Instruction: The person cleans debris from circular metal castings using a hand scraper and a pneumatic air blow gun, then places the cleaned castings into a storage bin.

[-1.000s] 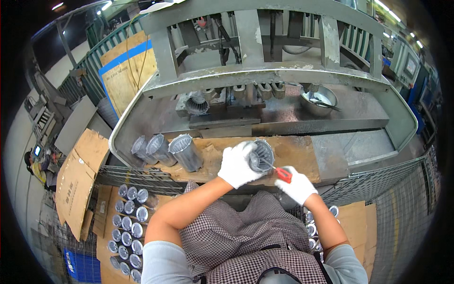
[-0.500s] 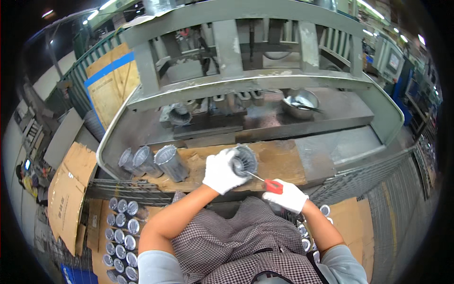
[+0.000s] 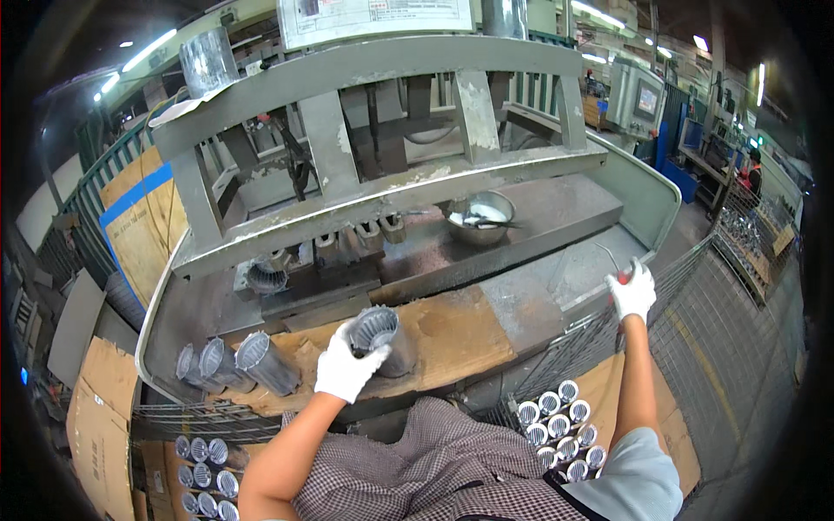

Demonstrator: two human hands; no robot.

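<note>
My gloved left hand (image 3: 346,363) is wrapped round the near left side of a grey ribbed metal cylinder (image 3: 395,350). This cylinder stands on the brown wooden board (image 3: 465,326), its open end up and finned inside. Far to the right, over the rim of the machine bed, my gloved right hand (image 3: 635,295) grips a red-handled hook tool (image 3: 623,278), its thin bent metal rod pointing up and left. Three similar grey cylinders (image 3: 268,365) stand in a row at the board's left end.
A grey machine frame (image 3: 391,185) spans the far side. Behind the board are a metal bowl (image 3: 502,233) of white material and a cylinder in a fixture (image 3: 266,276). Finished-looking cylinders (image 3: 559,425) stand in rows on cardboard below right, others (image 3: 206,476) below left. Wire mesh (image 3: 556,365) borders the bed.
My right hand has carried the hook tool away from the cylinder, up and to the right. My left hand still holds the cylinder, now upright on the board. The view has turned right.
</note>
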